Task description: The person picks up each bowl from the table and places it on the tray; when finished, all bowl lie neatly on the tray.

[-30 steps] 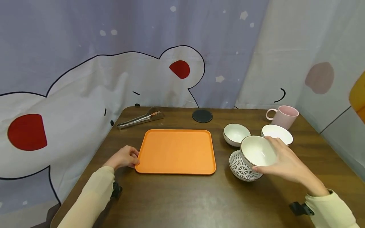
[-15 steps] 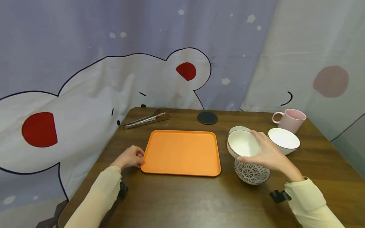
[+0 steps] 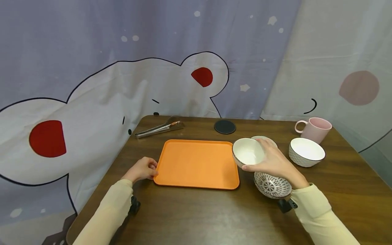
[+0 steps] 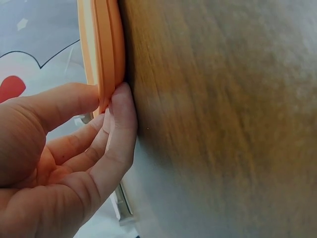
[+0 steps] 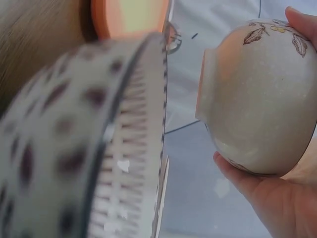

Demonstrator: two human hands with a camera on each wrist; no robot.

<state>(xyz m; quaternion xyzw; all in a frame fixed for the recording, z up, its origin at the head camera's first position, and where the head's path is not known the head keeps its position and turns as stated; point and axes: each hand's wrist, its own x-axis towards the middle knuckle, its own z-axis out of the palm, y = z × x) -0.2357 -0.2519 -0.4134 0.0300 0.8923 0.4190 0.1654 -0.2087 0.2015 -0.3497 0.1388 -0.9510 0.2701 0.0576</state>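
An orange tray (image 3: 196, 163) lies flat on the table. My left hand (image 3: 143, 169) pinches its near left corner, thumb above and fingertips (image 4: 124, 99) beneath the rim. My right hand (image 3: 274, 161) grips a cream bowl (image 3: 247, 152) by its sides, thumb at the near side. The bowl is held raised, overlapping the tray's right edge in the head view; its outside (image 5: 262, 99) carries brown leaves and a small yellow flower. Below my right wrist sits a bowl with a dark-and-white pattern (image 3: 272, 185). Another pale bowl (image 3: 265, 137) is mostly hidden behind my right hand.
A white textured bowl (image 3: 306, 153) stands to the right, with a pink mug (image 3: 318, 129) behind it. Farther back lie a round black coaster (image 3: 225, 127) and metal tongs (image 3: 160, 129). A printed curtain (image 3: 147, 88) hangs beyond the table's far edge.
My right hand has carried the cream bowl leftward, from over the patterned bowl to the tray's right edge. My left hand keeps its hold on the tray corner. The head view has shifted slightly.
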